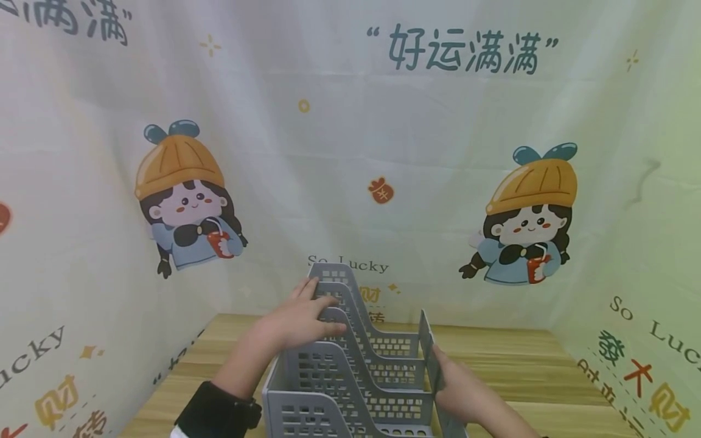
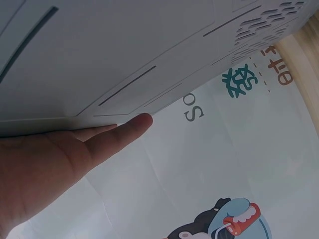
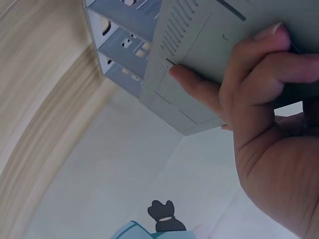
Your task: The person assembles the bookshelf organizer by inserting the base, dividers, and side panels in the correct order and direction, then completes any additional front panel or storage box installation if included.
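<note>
A grey plastic file rack (image 1: 328,362) with several tall, perforated dividers stands on the table in the head view. My left hand (image 1: 298,319) rests on its left side, with spread fingers laid over the upper parts of the far dividers. In the left wrist view, a straight finger (image 2: 122,134) lies along a large grey panel (image 2: 124,59). On the right, my right hand (image 1: 462,383) presses against the outer face of the rack's end panel (image 1: 429,353). The right wrist view shows fingertips on this panel (image 3: 199,45), some fingers bent; the compartments (image 3: 119,45) appear beyond it.
The rack stands on a wood-grain tabletop (image 1: 509,359). Behind and at both sides hangs a pale cloth (image 1: 328,182) printed with cartoon figures and lettering. A dark sleeve cuff (image 1: 219,410) covers the left forearm.
</note>
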Available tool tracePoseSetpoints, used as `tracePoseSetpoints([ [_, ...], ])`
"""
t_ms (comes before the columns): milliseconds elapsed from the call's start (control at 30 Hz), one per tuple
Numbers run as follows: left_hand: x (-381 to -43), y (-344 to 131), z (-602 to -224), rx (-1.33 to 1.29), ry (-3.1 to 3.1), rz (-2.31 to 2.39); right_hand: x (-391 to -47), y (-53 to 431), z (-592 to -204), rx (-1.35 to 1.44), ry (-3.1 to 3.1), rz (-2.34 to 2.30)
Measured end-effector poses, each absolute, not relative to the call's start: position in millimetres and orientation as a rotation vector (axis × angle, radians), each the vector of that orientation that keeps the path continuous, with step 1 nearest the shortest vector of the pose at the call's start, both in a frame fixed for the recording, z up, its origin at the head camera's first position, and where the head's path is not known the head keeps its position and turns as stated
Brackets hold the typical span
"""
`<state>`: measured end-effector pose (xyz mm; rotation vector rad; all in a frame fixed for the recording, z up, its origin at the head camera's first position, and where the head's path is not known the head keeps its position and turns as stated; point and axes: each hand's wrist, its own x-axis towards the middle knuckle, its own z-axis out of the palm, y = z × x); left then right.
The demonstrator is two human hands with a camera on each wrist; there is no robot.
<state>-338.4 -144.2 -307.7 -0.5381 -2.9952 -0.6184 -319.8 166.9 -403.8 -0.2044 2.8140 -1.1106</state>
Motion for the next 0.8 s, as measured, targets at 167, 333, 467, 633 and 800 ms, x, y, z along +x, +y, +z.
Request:
tracePoseSetpoints([
  [167, -338.8, -144.7, -308.7, -0.543, -2.989, -0.613, -320.0, 169.9, -403.6, -0.208, 2.852, -1.092],
  [333, -339.2, -144.4, -308.7, -0.547, -2.990, -0.614, -319.2, 168.4, -406.0, -0.195, 2.842, -1.107],
  [467, -339.5, -144.2, -308.1, -0.550, -2.991, -0.624, -318.4, 167.3, -407.5, -0.185, 2.827, -1.119],
  [633, -339.6, -144.5, -307.7, -0.550, -2.989, -0.621, -318.4, 168.8, -406.3, -0.197, 2.838, -1.127],
  [800, -339.1, -144.6, -308.5, -0.542, -2.993, -0.620, -321.2, 170.6, -402.2, -0.196, 2.827, -1.143],
])
